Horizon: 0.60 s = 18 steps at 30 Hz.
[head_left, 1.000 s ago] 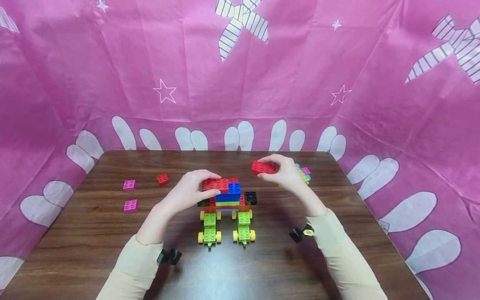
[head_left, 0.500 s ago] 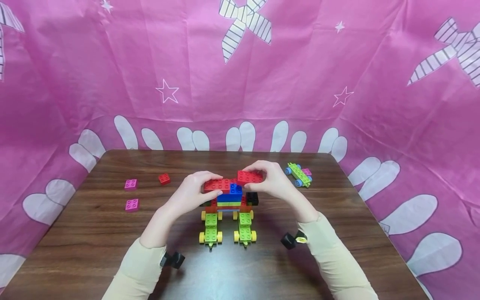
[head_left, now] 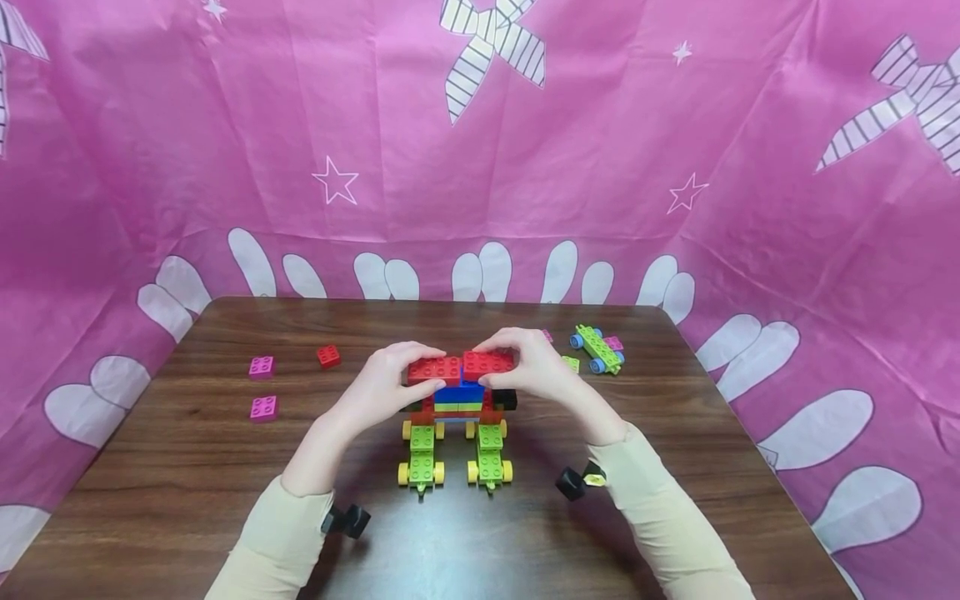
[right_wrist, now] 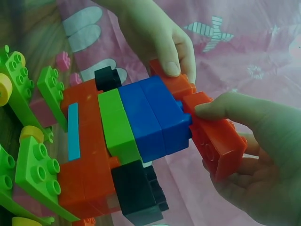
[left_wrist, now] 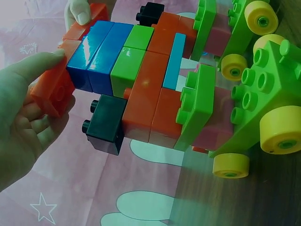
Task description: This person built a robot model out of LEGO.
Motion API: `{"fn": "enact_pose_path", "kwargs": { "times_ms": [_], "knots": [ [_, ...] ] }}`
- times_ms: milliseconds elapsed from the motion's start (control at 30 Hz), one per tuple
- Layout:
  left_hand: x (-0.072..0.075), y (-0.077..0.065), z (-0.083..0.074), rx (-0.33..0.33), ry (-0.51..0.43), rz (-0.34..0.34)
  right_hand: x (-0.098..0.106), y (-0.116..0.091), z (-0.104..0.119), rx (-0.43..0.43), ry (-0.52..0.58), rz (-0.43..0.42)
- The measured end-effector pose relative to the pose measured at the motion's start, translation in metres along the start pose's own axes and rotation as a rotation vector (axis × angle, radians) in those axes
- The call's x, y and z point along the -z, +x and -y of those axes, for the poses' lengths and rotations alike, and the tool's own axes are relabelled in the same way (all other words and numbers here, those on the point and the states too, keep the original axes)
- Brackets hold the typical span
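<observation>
A toy-brick figure stands upright mid-table on two green wheeled bases with yellow wheels. Blue bricks top its body, and a black brick juts from each side. My left hand grips a long red brick at the top left, thumb on the near face and fingers behind. Opposite it, my right hand pinches a second long red brick between thumb and fingers. In the right wrist view this second brick lies right at the blue bricks' studs, slightly tilted, its end close to the first.
Two pink bricks and a small red brick lie on the left of the wooden table. At the back right are a green wheeled base with blue wheels and a pink brick. A pink patterned cloth hangs behind.
My right hand has carried its red brick left and down, from beside the figure onto the top of the blue bricks. The left hand keeps its grip, nearly still.
</observation>
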State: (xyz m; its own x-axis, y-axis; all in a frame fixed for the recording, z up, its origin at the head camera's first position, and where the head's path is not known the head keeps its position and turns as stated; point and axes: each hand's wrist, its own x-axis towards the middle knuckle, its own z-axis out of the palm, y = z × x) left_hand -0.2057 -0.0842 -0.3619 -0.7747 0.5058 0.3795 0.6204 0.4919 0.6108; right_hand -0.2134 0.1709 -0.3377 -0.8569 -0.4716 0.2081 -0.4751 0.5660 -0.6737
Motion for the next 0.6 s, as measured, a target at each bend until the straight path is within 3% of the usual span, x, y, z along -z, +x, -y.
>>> {"fn": "enact_pose_path", "kwargs": {
  "times_ms": [600],
  "knots": [
    [0.0004, 0.0013, -0.0008, 0.021, -0.020, 0.013, 0.0004, 0.0052, 0.0039, 0.027, -0.052, 0.050]
  ]
}}
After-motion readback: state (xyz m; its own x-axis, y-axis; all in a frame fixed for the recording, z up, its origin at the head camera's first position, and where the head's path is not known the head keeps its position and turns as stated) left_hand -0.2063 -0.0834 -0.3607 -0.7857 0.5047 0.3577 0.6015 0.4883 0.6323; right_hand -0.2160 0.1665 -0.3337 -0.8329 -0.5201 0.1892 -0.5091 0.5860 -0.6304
